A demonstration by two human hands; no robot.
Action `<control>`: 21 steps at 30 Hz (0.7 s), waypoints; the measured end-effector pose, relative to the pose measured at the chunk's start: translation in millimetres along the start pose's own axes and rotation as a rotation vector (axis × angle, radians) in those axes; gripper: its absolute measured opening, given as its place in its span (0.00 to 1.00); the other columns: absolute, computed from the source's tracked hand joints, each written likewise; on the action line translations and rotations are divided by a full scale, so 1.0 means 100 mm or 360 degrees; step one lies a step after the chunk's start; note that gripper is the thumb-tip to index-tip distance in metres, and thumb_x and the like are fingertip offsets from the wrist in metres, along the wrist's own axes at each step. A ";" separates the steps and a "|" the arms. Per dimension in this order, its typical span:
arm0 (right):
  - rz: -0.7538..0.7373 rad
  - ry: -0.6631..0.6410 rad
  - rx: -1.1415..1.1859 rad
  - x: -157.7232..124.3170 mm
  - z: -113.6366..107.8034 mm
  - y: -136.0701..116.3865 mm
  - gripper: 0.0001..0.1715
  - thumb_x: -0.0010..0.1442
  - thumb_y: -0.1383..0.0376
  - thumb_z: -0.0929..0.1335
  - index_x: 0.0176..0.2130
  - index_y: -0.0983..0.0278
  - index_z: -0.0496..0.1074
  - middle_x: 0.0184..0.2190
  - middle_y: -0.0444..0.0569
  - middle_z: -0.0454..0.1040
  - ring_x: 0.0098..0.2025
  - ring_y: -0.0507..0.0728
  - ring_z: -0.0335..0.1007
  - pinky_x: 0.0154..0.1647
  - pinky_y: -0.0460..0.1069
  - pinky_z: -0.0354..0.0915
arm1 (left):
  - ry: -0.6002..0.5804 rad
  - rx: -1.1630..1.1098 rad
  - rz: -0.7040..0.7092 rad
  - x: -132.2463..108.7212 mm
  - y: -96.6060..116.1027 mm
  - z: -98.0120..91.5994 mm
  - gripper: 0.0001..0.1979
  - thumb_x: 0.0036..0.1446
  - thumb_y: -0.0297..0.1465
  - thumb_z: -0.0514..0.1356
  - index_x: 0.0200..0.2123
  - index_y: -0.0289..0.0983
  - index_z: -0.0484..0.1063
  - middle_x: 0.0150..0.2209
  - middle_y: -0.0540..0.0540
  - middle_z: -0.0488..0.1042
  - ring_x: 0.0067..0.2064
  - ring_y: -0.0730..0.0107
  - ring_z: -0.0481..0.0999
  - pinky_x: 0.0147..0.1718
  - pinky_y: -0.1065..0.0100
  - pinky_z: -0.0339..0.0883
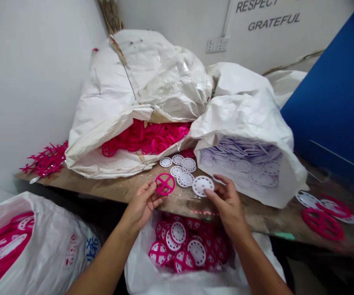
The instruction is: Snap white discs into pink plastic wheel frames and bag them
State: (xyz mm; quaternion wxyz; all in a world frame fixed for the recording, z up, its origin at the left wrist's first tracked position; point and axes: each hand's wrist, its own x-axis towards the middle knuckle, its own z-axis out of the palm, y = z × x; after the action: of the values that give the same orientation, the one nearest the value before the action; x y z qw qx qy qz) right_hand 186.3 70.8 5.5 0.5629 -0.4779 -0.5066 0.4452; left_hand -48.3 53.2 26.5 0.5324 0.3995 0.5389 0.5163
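Your left hand (141, 206) is closed on a flat pink plastic ring (165, 184) with a cross inside it. Your fingers pinch its edge, and its face tips up toward you. Your right hand (227, 205) is closed on a flat white plastic disc (202, 185) with small holes around its rim. Your fingertips hold its edge, and its face points up. Both are round, with no long side, and they are held apart above the rough wooden counter (177, 200). More white discs (179, 172) lie just past them. A white plastic bag (136, 262) of pink and white discs sits below your hands. Behind, one woven white sack (109, 131) holds pink plastic, and another (244, 114) holds pale discs
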 end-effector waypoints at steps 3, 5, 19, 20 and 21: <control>0.0012 -0.0197 0.0010 -0.23 0.16 -0.15 0.20 0.56 0.61 0.68 0.48 0.60 0.64 0.33 0.46 0.72 0.33 0.54 0.68 0.32 0.47 0.64 | -0.0168 -0.0705 -0.0351 -0.30 -0.11 0.31 0.11 0.55 0.33 0.61 0.41 0.37 0.67 0.41 0.45 0.76 0.39 0.70 0.77 0.43 0.63 0.71; -0.0095 -0.0259 -0.0176 -0.34 0.19 -0.18 0.17 0.58 0.62 0.67 0.48 0.60 0.67 0.37 0.48 0.72 0.36 0.55 0.69 0.35 0.49 0.66 | -0.0193 -0.0747 -0.0351 -0.38 -0.14 0.47 0.12 0.55 0.32 0.61 0.43 0.38 0.67 0.42 0.46 0.75 0.39 0.71 0.77 0.42 0.65 0.71; -0.0068 -0.0358 -0.0358 -0.41 0.06 -0.14 0.13 0.63 0.61 0.62 0.43 0.61 0.72 0.35 0.46 0.74 0.37 0.54 0.70 0.40 0.49 0.65 | -0.0306 0.0233 0.0235 -0.53 -0.24 0.61 0.17 0.59 0.36 0.56 0.50 0.37 0.69 0.47 0.43 0.75 0.47 0.62 0.73 0.46 0.65 0.67; 0.0040 -0.0360 -0.0269 -0.41 0.05 -0.14 0.13 0.63 0.59 0.62 0.44 0.61 0.71 0.33 0.46 0.74 0.33 0.53 0.70 0.36 0.48 0.65 | -0.0370 0.0137 0.0144 -0.54 -0.25 0.61 0.19 0.58 0.36 0.57 0.52 0.37 0.66 0.47 0.43 0.74 0.47 0.62 0.74 0.44 0.65 0.68; 0.0127 -0.0382 -0.0178 -0.41 0.04 -0.14 0.14 0.62 0.59 0.62 0.44 0.61 0.70 0.33 0.45 0.74 0.30 0.53 0.69 0.33 0.47 0.65 | -0.0426 0.0048 0.0060 -0.54 -0.27 0.60 0.22 0.57 0.36 0.58 0.54 0.38 0.63 0.47 0.42 0.74 0.45 0.61 0.74 0.41 0.65 0.70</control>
State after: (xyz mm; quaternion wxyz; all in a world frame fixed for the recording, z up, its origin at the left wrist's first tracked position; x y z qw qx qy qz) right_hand 179.3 28.7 13.4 0.4525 -0.4716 -0.5750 0.4921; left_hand 20.5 4.0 15.3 0.5838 0.4827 0.4632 0.4601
